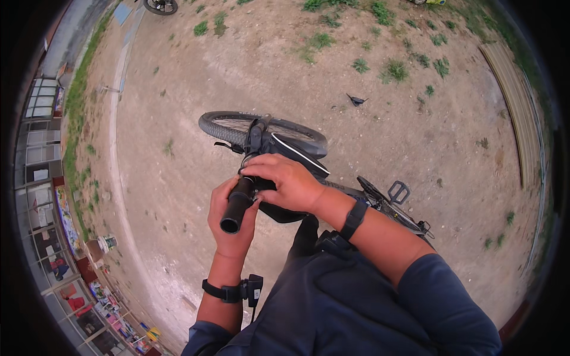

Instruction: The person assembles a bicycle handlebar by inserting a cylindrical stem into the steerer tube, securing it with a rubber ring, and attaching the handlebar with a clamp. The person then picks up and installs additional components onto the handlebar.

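Note:
A black bicycle handlebar [241,199] points toward me, its open tube end nearest. My left hand [222,209] is wrapped round it from below, close to that end. From the right, my right hand [290,181] reaches over the bar, its fingers curled across it and its thumb meeting the left thumb at the bar's side. Whether a small part sits between the thumbs is hidden. Beyond my hands are the front wheel [222,126] and a black frame bag [300,155] with white piping. A pedal [399,191] and the drivetrain show at the right.
Bare dirt [178,77] with weed tufts [396,70] surrounds the bicycle. A small black object [356,100] lies ahead, its kind unclear. Long boards [512,113] lie at the far right. Another wheel [160,6] shows at the top. Shopfronts [44,196] line the left.

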A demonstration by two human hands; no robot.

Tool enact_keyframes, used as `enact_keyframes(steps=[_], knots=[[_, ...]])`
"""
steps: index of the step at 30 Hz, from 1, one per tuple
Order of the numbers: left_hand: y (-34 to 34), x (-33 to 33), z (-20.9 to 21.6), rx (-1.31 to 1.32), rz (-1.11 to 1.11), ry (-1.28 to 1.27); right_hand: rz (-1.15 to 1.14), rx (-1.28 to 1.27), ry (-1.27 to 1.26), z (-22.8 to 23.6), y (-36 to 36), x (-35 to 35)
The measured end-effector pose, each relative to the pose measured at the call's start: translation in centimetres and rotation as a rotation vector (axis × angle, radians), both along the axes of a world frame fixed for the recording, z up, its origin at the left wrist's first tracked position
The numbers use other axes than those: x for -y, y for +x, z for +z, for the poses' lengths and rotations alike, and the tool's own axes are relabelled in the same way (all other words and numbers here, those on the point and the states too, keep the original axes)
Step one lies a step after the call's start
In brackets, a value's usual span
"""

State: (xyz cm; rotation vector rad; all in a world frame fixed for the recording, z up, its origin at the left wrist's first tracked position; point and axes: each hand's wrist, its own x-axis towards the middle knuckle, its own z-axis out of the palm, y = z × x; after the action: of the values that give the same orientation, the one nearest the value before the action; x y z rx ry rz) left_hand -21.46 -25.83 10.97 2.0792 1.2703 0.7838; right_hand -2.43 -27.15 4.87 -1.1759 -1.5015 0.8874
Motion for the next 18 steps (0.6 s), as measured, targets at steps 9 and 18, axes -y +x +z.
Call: enact_keyframes(steps=[9, 18], knots=[[-0.1, 0.1, -0.5, 0.043, -0.010, 0.094, 0.150, -0.005, 0.102, 5.7, 1.9, -0.2], [-0.8, 0.0, -2.6, 0.135, 0.004, -0.024, 0.328, 0.085, 0.089, 5.0, -1.5, -2.7]])
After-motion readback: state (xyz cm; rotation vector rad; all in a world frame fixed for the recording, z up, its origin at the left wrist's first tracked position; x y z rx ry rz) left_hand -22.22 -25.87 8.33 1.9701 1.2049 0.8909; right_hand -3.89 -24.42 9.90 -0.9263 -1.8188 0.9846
